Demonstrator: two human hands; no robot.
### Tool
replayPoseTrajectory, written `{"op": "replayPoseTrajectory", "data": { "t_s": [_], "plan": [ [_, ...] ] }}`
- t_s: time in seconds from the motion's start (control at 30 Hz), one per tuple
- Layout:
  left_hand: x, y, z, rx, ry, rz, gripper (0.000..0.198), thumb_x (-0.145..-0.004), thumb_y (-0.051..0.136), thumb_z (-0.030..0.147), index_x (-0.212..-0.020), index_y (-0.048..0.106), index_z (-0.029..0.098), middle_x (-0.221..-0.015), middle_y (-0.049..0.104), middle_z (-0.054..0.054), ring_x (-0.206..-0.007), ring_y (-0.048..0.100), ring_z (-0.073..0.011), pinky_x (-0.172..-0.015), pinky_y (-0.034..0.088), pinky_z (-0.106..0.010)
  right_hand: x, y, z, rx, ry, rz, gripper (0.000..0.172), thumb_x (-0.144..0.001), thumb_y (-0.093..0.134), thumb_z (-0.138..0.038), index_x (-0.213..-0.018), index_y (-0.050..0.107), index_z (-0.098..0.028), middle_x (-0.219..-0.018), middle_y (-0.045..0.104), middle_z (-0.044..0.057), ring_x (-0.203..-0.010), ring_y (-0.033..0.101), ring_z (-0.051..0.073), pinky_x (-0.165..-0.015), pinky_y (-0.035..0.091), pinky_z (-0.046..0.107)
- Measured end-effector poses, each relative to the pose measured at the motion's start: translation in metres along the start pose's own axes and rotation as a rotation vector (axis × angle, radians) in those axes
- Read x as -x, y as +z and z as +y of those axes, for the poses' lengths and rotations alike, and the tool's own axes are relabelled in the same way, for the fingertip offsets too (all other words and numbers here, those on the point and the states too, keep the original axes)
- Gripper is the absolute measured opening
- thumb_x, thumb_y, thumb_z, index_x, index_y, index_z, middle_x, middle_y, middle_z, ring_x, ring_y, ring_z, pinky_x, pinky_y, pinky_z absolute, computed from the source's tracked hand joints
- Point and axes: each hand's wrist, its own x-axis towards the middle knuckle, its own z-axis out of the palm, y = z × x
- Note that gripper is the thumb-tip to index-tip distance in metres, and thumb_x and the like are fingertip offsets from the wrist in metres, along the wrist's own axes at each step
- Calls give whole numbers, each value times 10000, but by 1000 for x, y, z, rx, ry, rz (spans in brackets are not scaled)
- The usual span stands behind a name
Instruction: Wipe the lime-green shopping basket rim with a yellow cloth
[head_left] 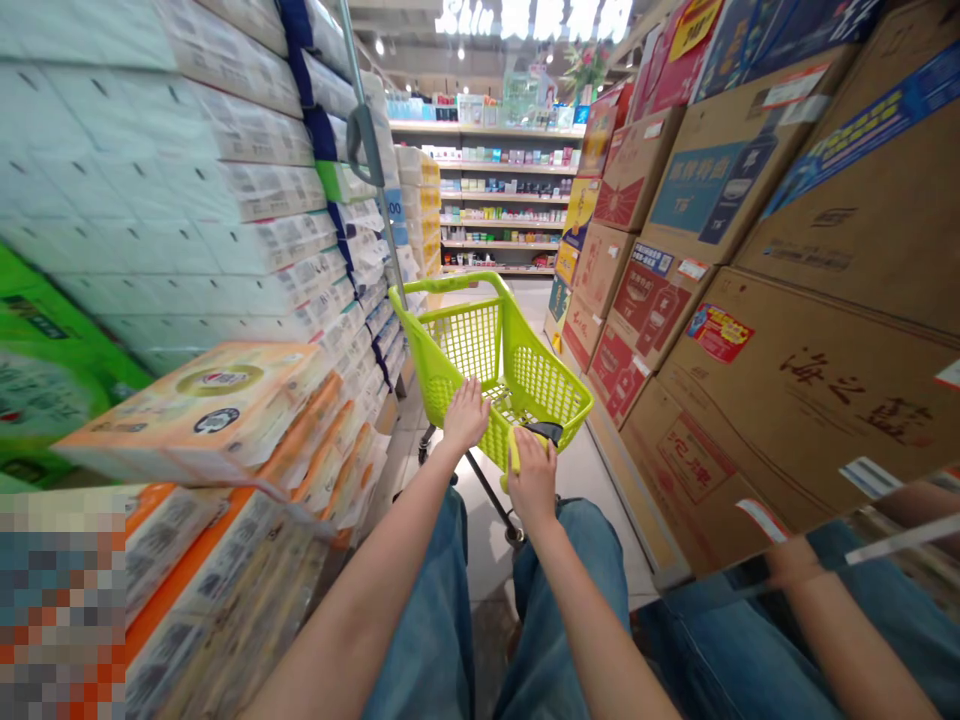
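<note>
A lime-green shopping cart point(551, 385) with a perforated plastic basket stands in the aisle right in front of my knees. My left hand point(466, 415) is on the near side of its basket, with the fingers laid together over the rim. My right hand point(533, 470) is closed around a yellow cloth point(514, 452) at the basket's near right corner. Just beyond those fingers a dark strip or part point(546, 430) shows at the rim; its kind is unclear. The cloth's far side is hidden by my hand.
Stacked tissue packs point(247, 190) rise on the left, with orange-and-white packs point(202, 400) jutting close to my left arm. Cardboard cartons point(817, 390) wall the right side. A grey pole point(386, 220) stands behind the cart. Shelves of small goods point(502, 200) close the far end.
</note>
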Motion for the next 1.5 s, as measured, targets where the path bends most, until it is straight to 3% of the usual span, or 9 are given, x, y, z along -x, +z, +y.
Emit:
{"op": "replayPoseTrajectory", "data": {
  "t_s": [0.13, 0.3, 0.4, 0.53, 0.7, 0.97, 1.17, 1.5],
  "plan": [
    [24, -1, -8, 22, 48, -21, 538, -982, 274, 342, -1445, 366, 82, -1539, 349, -136, -1456, 255, -235, -1189, 242, -426, 4, 12, -33, -23, -79, -102, 611, -779, 440, -73, -1387, 459, -131, -1433, 510, 117, -1351, 409, 206, -1178, 121, 431],
    [44, -19, -40, 50, 69, -38, 526, -920, 345, 208, -1435, 367, 101, -1550, 328, -137, -1450, 271, -231, -1182, 254, -451, 10, 12, -53, -30, -216, -192, 625, -786, 447, -81, -1403, 442, -179, -1460, 484, 90, -1383, 373, 185, -1192, 22, 479],
    [50, -30, -56, 78, 85, -45, 555, -876, 366, 148, -1429, 369, 104, -1544, 340, -142, -1447, 279, -230, -1175, 271, -445, 12, 0, -44, -17, -225, -193, 605, -789, 442, -77, -1382, 465, -195, -1424, 527, 81, -1350, 423, 187, -1191, -14, 500],
    [65, -38, -66, 130, 103, -46, 577, -864, 365, 129, -1441, 348, 106, -1550, 321, -154, -1452, 263, -242, -1174, 271, -461, 24, -28, -12, 24, -223, -168, 603, -772, 460, -76, -1357, 492, -216, -1382, 569, 66, -1315, 468, 198, -1195, -18, 499],
    [99, -41, -59, 205, 133, -31, 605, -892, 328, 134, -1491, 251, 149, -1572, 280, -131, -1469, 214, -223, -1184, 251, -475, 56, -61, 12, 80, -234, -130, 621, -776, 450, -73, -1378, 469, -227, -1390, 560, 56, -1320, 466, 199, -1198, -14, 496],
    [132, -45, -33, 265, 165, -15, 602, -911, 310, 154, -1504, 212, 123, -1578, 254, -151, -1479, 170, -209, -1202, 215, -452, 82, -85, 30, 134, -216, -67, 566, -825, 429, -121, -1378, 469, -238, -1366, 581, 71, -1285, 506, 216, -1184, 12, 537],
    [135, -51, -32, 305, 128, -31, 627, -904, 317, 142, -1517, 185, 152, -1583, 246, -138, -1477, 180, -210, -1194, 236, -457, 84, -84, 31, 89, -226, -63, 591, -815, 424, -111, -1394, 452, -227, -1367, 577, 75, -1308, 483, 211, -1183, 69, 524],
    [143, -63, -47, 335, 145, -42, 685, -883, 323, 108, -1535, 127, 190, -1605, 187, -101, -1482, 149, -197, -1199, 225, -445, 96, -76, 18, 18, -268, -49, 529, -843, 444, -137, -1368, 470, -200, -1375, 566, 91, -1320, 467, 217, -1177, 110, 499]
  ]
}}
